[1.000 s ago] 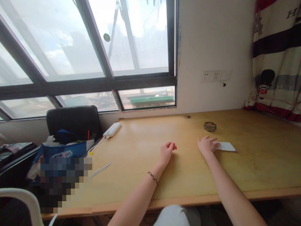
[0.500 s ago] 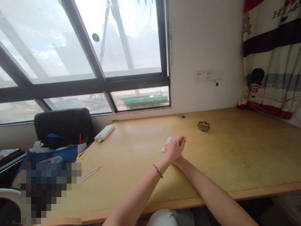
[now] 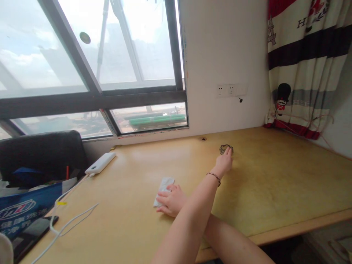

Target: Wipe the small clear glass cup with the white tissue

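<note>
my right hand (image 3: 176,201) spread over white tissue (image 3: 165,183), left hand (image 3: 224,161) at dark ring (image 3: 223,150), can't tell its grip from here

One head-worn camera looks forward and down from the near side of the desk (image 3: 275,183). It sits close, facing the wall (image 3: 225,47) and window (image 3: 137,55) beyond.

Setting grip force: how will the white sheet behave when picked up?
Probably light and floppy: the white sheet looks thin. Unlikely to roll or tip: it lies flat. Could crumple under the right hand, which overlaps it.
</note>
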`<state>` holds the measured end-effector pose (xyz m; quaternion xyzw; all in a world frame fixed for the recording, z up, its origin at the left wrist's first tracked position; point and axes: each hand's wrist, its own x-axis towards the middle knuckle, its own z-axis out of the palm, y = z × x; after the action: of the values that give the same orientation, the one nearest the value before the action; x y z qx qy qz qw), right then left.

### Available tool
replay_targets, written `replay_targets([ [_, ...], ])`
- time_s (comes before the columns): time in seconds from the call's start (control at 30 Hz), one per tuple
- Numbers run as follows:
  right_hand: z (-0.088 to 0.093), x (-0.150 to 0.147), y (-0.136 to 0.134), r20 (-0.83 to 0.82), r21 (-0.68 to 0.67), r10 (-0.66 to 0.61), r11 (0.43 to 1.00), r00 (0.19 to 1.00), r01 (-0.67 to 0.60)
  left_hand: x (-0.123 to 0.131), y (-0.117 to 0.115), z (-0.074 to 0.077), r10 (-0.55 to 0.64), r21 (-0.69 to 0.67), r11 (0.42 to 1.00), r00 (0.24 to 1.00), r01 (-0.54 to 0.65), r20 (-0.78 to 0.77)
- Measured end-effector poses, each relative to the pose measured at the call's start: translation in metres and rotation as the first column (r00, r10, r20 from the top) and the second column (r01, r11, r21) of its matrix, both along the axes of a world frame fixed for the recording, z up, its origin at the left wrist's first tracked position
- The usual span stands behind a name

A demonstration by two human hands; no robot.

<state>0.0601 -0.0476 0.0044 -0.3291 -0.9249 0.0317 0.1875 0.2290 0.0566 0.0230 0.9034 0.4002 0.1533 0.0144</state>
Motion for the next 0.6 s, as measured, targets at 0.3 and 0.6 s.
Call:
replay_targets([
  [0.3, -0.002, 0.0, 0.004, -0.055, -0.059, -0.017, 0.998, 0.998, 0.014, 0.005, 0.014, -0.006, 0.015, -0.053, 0.998, 1.0, -0.016, -0.02],
  [0.6, -0.012, -0.004, 0.006, -0.076, -0.07, -0.085, 0.994, 0.993, 0.08, -0.054, 0.02, 0.004, 0.044, -0.009, 0.999, 0.989, -0.043, 0.14],
])
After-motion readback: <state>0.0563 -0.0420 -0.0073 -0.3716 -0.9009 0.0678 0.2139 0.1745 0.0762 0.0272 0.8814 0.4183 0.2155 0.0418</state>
